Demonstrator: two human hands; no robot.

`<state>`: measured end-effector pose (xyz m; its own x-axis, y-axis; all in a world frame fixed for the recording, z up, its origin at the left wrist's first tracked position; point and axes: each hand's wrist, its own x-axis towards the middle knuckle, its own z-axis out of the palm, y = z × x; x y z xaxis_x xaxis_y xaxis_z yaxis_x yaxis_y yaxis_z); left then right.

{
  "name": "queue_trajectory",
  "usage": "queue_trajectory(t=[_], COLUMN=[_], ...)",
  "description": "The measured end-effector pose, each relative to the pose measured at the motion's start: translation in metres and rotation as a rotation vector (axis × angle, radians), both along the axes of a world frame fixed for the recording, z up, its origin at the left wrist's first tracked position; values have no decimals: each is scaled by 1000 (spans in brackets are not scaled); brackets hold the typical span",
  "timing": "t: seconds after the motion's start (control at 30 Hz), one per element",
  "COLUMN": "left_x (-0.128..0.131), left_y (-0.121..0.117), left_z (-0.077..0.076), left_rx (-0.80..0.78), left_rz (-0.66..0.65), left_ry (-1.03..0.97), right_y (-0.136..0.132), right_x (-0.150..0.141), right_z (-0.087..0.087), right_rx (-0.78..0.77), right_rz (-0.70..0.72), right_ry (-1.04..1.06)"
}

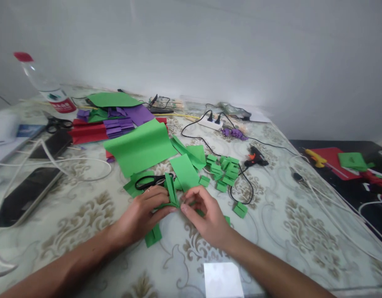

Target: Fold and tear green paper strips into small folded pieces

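Note:
A folded green paper strip [171, 188] stands up between the fingers and thumb of my left hand [149, 209], which is closed on it. My right hand [206, 215] meets it from the other side, thumb and fingertips pinched at the strip's lower end; its other fingers are curled and partly hidden. Just behind my left hand lie black-handled scissors [149, 182], their blades covered by the paper. A flat green paper piece [185, 171] is beyond the hands. Small folded green pieces [223, 169] are heaped to the right, and another green piece [153, 236] lies below my left hand.
A large green sheet [141, 147] lies behind, near purple strips [118, 126] and red paper [88, 132]. A black glue gun [256, 157] and white power strip [211, 122] stand right, with cords. Phones [26, 196], a bottle [51, 87] and white cables are left.

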<state>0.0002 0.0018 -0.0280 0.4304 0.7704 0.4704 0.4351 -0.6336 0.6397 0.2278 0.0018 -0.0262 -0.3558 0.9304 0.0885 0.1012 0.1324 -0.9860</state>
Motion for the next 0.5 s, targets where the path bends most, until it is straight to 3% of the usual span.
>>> queue_trajectory(t=[0.1,0.17,0.33,0.5], left_x=[-2,-2,-1,1], left_y=[-1,-2,-4,-8], left_z=[5,8,13,11], left_rx=[-45,-94,-334,-611], left_rz=[-47,-98,-186,-177], left_ry=[-29,-54,-189,-284], right_y=[4,6,8,6], right_x=[8,11,10,7], right_z=[8,12,14,14], right_rx=[347,456,526,429], right_rz=[58,129,195,190], right_ry=[-165,-247,-170,-73])
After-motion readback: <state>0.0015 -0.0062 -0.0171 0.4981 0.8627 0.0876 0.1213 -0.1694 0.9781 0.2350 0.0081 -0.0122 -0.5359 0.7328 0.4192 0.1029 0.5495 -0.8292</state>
